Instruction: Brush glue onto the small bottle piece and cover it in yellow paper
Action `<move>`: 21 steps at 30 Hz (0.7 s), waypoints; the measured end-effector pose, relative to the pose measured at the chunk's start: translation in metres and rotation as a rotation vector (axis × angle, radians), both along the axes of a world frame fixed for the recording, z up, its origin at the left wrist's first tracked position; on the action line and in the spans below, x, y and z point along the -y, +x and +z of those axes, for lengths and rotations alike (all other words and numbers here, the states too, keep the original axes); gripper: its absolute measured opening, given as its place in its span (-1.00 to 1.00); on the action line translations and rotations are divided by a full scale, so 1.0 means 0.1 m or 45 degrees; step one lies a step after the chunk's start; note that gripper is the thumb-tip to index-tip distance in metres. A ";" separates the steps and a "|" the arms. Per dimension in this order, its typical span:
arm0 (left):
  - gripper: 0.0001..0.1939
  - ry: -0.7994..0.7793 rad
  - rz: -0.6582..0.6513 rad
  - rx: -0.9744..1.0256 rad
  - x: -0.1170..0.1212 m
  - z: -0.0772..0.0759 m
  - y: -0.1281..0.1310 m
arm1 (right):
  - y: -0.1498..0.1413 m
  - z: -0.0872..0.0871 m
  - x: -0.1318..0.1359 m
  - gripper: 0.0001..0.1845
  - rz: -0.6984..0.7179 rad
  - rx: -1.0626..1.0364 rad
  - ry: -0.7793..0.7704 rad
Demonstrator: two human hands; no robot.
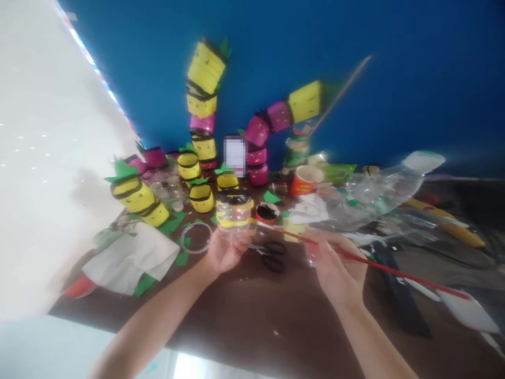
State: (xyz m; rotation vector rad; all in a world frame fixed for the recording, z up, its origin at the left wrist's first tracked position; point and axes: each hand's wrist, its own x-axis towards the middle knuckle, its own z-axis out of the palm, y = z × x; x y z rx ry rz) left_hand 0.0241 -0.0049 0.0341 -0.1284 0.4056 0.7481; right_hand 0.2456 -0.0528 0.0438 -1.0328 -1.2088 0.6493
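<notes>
My left hand (228, 251) is closed around the lower part of a cut clear plastic bottle piece (234, 213). It has a black rim and yellow paint in bands, with clear plastic between them. A long red paintbrush (406, 275) is pinched in my right hand (340, 268). Its yellowed tip meets the right side of the bottle piece; blur hides whether they touch. Just behind the brush stands a small red cup (267, 212) with a dark inside. Black-handled scissors (273, 256) lie on the brown table (244, 321) between my hands.
Finished-looking yellow pots (202, 199) and stacked yellow and magenta pots (204, 150) stand against the blue wall. A white cloth (132, 255) and a clear ring (196, 238) lie left. A red paper cup (306, 180), clear bottle (389, 184) and yellow-handled tool (445, 223) are at right.
</notes>
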 end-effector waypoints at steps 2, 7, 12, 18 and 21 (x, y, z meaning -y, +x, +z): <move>-0.65 0.015 -0.003 0.001 0.00 0.00 0.01 | -0.02 0.02 0.01 -0.84 0.091 -0.072 0.035; -0.65 0.012 -0.048 0.015 0.01 0.02 0.01 | -0.07 0.04 0.01 -0.88 0.115 -0.012 0.046; -0.63 -0.006 -0.023 -0.007 0.00 0.02 0.00 | -0.01 0.02 0.00 -0.89 -0.022 0.027 0.043; -0.71 0.033 0.015 -0.004 0.01 0.01 0.02 | -0.02 0.04 0.02 -0.86 0.077 -0.081 0.065; -0.72 0.053 -0.002 0.020 0.00 0.00 0.01 | -0.02 0.02 0.03 -0.86 0.092 -0.010 0.021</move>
